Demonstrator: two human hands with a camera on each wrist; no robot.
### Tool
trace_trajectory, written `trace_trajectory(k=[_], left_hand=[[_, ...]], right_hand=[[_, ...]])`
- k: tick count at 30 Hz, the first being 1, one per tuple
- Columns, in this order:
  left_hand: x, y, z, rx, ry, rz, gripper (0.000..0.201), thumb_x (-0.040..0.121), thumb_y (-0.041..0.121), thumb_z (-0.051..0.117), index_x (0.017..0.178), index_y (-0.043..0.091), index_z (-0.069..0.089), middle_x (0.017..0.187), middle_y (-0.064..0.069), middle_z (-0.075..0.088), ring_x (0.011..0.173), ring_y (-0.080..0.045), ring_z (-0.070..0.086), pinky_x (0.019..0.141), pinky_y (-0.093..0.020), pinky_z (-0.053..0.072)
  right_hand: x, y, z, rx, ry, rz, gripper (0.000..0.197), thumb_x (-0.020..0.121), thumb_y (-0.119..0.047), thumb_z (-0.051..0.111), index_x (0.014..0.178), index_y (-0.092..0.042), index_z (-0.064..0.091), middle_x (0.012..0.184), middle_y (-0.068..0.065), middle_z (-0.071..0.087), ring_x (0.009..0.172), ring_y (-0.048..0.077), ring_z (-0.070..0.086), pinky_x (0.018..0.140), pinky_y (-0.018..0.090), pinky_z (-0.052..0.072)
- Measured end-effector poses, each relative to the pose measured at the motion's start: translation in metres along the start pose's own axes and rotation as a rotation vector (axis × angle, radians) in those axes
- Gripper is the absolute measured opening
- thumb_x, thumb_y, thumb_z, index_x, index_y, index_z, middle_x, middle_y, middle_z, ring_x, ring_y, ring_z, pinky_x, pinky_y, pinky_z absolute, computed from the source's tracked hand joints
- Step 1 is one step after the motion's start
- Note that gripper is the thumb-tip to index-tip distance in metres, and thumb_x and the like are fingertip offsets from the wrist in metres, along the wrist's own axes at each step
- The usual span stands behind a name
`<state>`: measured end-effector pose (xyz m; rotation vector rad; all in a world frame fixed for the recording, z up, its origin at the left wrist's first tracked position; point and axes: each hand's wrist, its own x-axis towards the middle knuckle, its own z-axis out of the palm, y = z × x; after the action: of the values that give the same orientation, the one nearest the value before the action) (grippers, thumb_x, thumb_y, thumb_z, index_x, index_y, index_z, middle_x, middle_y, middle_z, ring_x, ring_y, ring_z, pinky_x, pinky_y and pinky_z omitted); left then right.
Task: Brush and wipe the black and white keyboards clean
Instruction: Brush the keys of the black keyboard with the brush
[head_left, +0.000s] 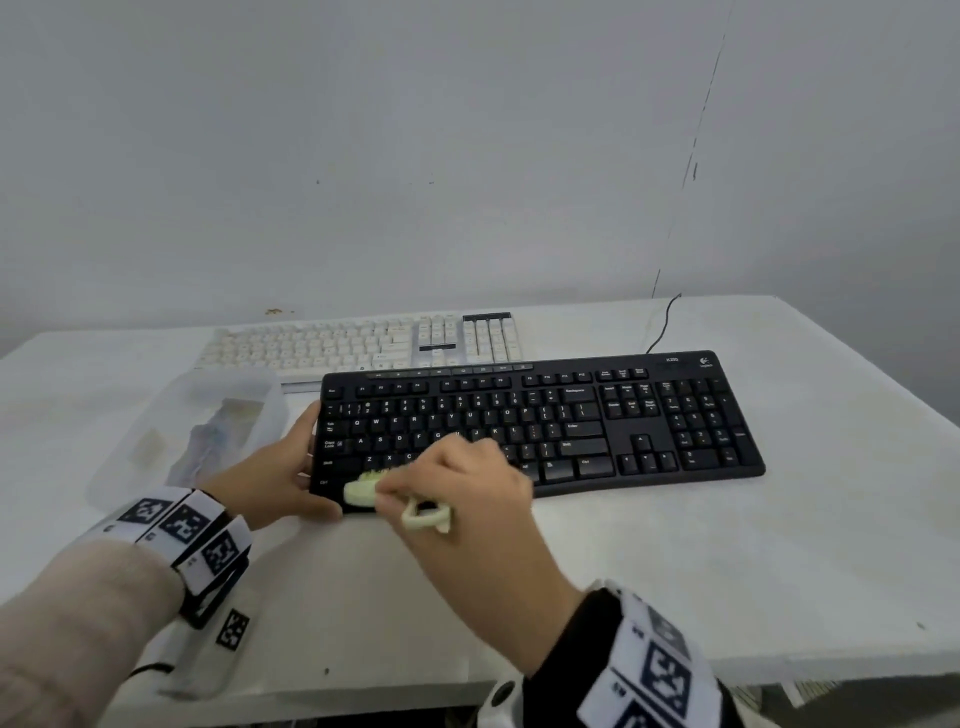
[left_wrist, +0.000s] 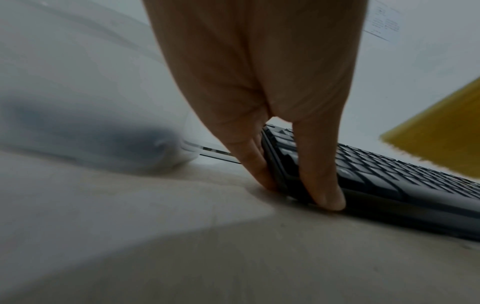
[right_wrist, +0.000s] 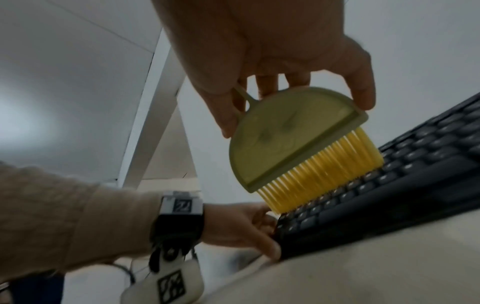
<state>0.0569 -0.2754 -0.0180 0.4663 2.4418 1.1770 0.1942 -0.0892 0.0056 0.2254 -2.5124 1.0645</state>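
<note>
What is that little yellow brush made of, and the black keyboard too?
The brush looks like plastic: a smooth, pale green, slightly see-through half-round body, with stiff, straight yellow bristles that are probably plastic too. The black keyboard also seems plastic: hard, matte black keys and frame with printed white letters. I can't be sure from looks alone.

A clear plastic container sits on the white table, just beyond the fingertips and to their left; its contents are blurred, something bluish and a pale block. A thin black cable runs along the table's far edge, well beyond the fingers and to their right, up toward the pale grey wall, which bears a long dark scratch
</note>
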Motion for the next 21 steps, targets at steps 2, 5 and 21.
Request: trace_trajectory(k=[2, 5, 21], left_hand=[[-0.001, 0.002, 0.0, -0.001, -0.009, 0.022, 0.11, 0.067, -0.01, 0.077, 0.136, 0.044, 0.011, 0.094, -0.002, 0.062, 0.074, -0.007, 0.065, 0.069, -0.026, 0.056], [-0.002, 0.004, 0.0, -0.007, -0.016, 0.037, 0.108, 0.068, -0.009, 0.076, 0.135, 0.043, 0.009, 0.088, 0.006, 0.064, 0.075, -0.001, 0.067, 0.065, -0.019, 0.053], [-0.001, 0.0, -0.003, 0.023, -0.028, 0.038, 0.108, 0.069, -0.013, 0.074, 0.128, 0.047, 0.007, 0.097, 0.006, 0.06, 0.08, 0.004, 0.066, 0.068, -0.015, 0.053]], right_hand=[[-0.004, -0.002, 0.015, -0.06, 0.004, -0.044, 0.021, 0.085, -0.047, 0.05, 0.088, -0.038, 0.069, 0.084, -0.015, 0.054, 0.083, 0.012, 0.048, 0.08, 0.042, 0.04], [-0.011, 0.0, 0.029, -0.139, 0.05, -0.117, 0.014, 0.084, -0.043, 0.053, 0.088, -0.042, 0.067, 0.083, -0.017, 0.051, 0.082, 0.012, 0.048, 0.077, 0.043, 0.043], [-0.03, 0.011, 0.035, -0.369, 0.195, -0.149, 0.027, 0.063, -0.03, 0.067, 0.087, -0.043, 0.061, 0.087, -0.016, 0.052, 0.083, 0.013, 0.047, 0.074, 0.044, 0.042]])
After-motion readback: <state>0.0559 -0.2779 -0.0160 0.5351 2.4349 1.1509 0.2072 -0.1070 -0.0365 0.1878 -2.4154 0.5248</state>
